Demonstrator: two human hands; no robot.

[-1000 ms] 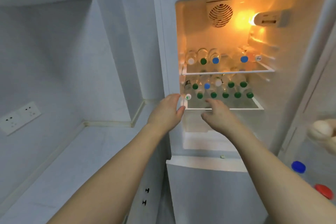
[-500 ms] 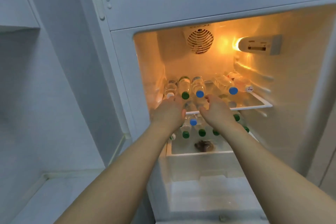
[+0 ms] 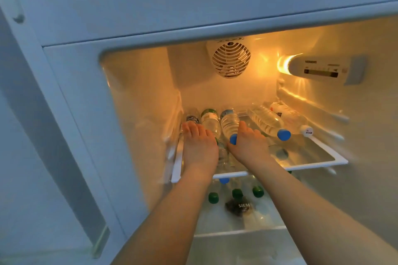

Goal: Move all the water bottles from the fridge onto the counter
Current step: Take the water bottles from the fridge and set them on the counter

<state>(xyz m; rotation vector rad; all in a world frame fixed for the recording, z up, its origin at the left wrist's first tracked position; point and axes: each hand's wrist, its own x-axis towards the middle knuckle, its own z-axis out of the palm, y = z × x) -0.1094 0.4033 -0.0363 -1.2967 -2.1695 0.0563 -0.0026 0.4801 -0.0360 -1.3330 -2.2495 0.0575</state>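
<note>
The open fridge [image 3: 137, 101] is lit orange from inside. On its upper glass shelf [image 3: 312, 157] five water bottles lie on their sides, caps toward the front: a dark-labelled bottle [image 3: 192, 118] at far left, a green-labelled bottle [image 3: 210, 119] just beside it, a blue-capped bottle [image 3: 230, 123], then, apart to the right, a second blue-capped bottle [image 3: 267, 123] and a white-capped bottle [image 3: 289, 117]. Below the shelf, more bottles show green caps [image 3: 237, 193].

The left hand [image 3: 199, 146] reaches in with fingers laid forward over the two leftmost bottles; whether they curl round either is hard to tell. The right hand [image 3: 249, 142] rests against the blue-capped bottle, thumb beside its cap, grip apparently not closed.
</note>
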